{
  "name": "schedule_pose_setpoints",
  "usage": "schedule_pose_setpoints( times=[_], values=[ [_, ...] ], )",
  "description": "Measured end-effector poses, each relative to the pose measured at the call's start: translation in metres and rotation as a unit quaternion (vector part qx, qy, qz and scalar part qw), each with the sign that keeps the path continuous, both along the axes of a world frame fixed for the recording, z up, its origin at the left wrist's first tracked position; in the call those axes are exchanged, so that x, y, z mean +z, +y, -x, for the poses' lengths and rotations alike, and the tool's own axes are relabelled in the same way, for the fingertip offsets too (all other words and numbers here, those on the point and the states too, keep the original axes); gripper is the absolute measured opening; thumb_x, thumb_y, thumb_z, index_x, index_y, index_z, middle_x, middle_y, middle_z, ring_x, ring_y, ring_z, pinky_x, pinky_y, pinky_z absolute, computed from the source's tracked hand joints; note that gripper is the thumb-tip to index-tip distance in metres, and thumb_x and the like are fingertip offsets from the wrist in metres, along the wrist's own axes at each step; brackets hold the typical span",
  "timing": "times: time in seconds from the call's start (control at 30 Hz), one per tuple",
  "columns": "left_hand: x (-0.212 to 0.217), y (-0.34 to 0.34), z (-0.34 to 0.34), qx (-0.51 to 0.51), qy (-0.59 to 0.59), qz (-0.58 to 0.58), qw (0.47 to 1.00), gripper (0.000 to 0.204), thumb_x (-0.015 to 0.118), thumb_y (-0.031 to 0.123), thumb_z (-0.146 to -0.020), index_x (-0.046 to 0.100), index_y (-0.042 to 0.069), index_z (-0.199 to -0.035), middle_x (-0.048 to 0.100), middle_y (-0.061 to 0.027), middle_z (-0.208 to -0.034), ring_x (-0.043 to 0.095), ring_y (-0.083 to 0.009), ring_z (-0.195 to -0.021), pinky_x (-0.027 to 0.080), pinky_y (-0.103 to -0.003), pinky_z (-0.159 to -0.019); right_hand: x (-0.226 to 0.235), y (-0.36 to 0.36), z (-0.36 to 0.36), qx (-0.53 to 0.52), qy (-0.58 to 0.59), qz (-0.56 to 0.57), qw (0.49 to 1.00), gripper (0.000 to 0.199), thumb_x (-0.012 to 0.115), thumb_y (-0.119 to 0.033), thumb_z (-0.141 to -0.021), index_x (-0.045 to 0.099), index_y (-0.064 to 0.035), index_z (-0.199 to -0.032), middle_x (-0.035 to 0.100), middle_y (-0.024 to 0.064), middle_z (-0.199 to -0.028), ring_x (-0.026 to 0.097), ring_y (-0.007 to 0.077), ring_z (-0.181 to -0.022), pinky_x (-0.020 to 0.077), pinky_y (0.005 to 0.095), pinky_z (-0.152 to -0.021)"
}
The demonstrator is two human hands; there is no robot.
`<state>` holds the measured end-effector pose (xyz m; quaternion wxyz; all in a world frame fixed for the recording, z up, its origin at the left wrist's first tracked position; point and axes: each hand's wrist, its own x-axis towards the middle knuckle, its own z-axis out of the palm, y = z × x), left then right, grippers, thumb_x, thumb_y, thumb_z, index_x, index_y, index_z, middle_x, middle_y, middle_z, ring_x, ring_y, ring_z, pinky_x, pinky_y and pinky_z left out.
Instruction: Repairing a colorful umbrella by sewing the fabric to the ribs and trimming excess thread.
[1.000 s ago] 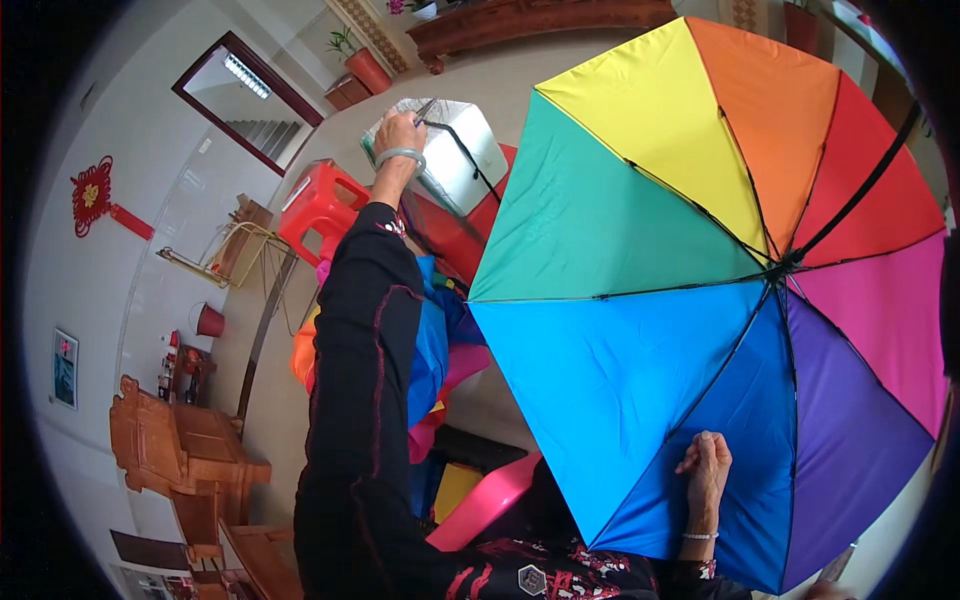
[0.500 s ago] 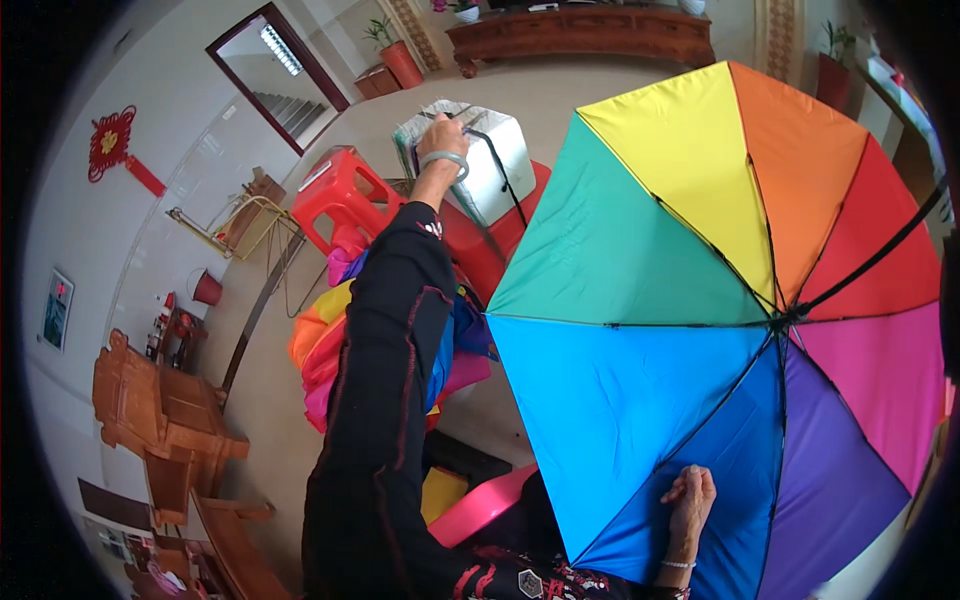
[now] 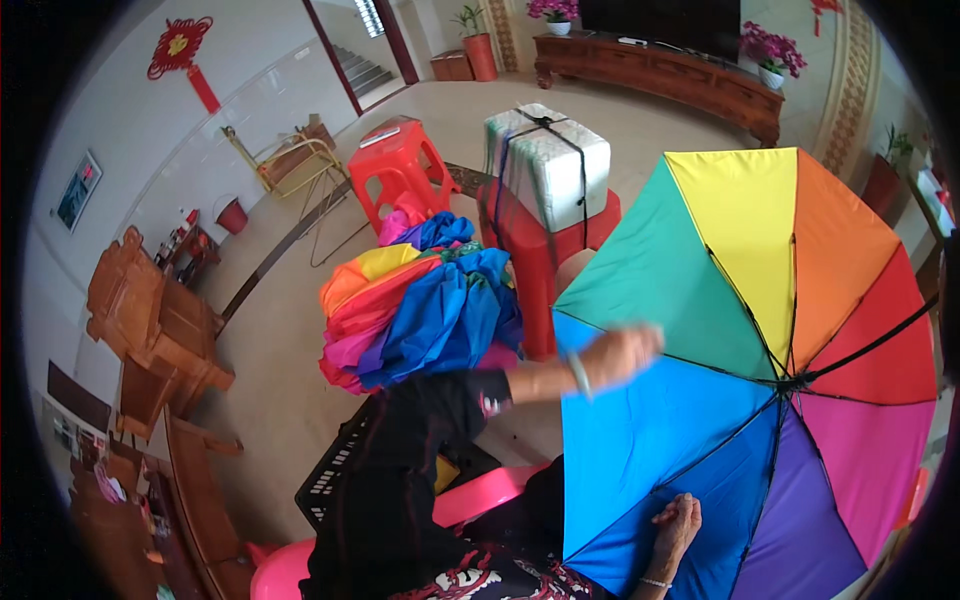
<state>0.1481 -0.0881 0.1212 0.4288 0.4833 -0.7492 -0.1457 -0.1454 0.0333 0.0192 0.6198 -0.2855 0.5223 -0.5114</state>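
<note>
Fingers of the right hand [image 3: 678, 525] curl on the lower blue edge of the open rainbow umbrella [image 3: 760, 360], steadying it across the lap, while the blurred left hand [image 3: 620, 355] closes on its rim, grip unclear, beside folded umbrellas [image 3: 420, 305].

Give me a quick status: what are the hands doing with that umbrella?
Left hand blurred, on the open rainbow umbrella, at its light-blue panel. Right hand grips its lower rim. Heap of folded umbrellas beside; nothing blocking.
</note>
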Motion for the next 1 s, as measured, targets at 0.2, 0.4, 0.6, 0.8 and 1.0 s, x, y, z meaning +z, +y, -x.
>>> schedule_pose_setpoints(
  times=[0.2,0.4,0.6,0.8,1.0],
  values=[
    [-0.054,0.148,0.105,-0.28,0.039,-0.196,0.939,0.013,0.052,0.016,-0.081,0.054,0.003,-0.077,0.056,-0.0165,-0.068,0.058,-0.0328,-0.066,0.045,-0.04,-0.058,-0.007,-0.006,-0.003,0.028,0.023,0.018,0.999,0.023,0.051,-0.026,-0.088,0.05,-0.0065,-0.077,0.048,0.0014,-0.061,0.045,0.0084,-0.044,0.042,0.0228,-0.039],
    [-0.047,0.181,0.121,-0.324,-0.007,-0.195,0.926,0.014,0.05,0.016,-0.081,0.052,0.003,-0.076,0.056,-0.0151,-0.07,0.057,-0.0325,-0.066,0.045,-0.041,-0.057,-0.006,0.003,-0.004,0.024,0.036,0.015,0.999,0.023,0.05,-0.027,-0.089,0.049,-0.008,-0.076,0.046,-0.0001,-0.059,0.041,0.0071,-0.045,0.0396,0.0226,-0.04],
    [-0.054,0.179,0.126,-0.359,-0.055,-0.066,0.929,0.013,0.049,0.016,-0.081,0.048,0.004,-0.076,0.052,-0.0116,-0.069,0.057,-0.0282,-0.066,0.046,-0.039,-0.056,-0.005,0.009,0.005,0.011,0.034,0.034,0.999,0.021,0.049,-0.024,-0.089,0.047,-0.0096,-0.074,0.043,-0.0004,-0.057,0.038,0.0082,-0.044,0.0358,0.0236,-0.038],
    [-0.055,0.183,0.103,-0.285,-0.235,-0.045,0.928,0.013,0.051,0.018,-0.078,0.05,0.006,-0.073,0.053,-0.0087,-0.069,0.058,-0.0228,-0.065,0.048,-0.033,-0.055,-0.004,-0.017,-0.017,-0.051,-0.06,0.009,0.997,0.023,0.049,-0.027,-0.088,0.048,-0.0079,-0.076,0.043,-0.0002,-0.058,0.039,0.0084,-0.045,0.0375,0.0253,-0.041],
    [-0.054,0.191,0.109,-0.31,-0.285,-0.029,0.907,0.011,0.052,0.015,-0.078,0.049,0.007,-0.072,0.053,-0.0079,-0.069,0.058,-0.0217,-0.064,0.048,-0.033,-0.053,-0.005,-0.004,-0.007,-0.062,0.015,0.009,0.998,0.023,0.049,-0.025,-0.088,0.052,-0.0047,-0.078,0.048,0.0017,-0.061,0.045,0.0097,-0.046,0.0428,0.0258,-0.042]
  ],
)
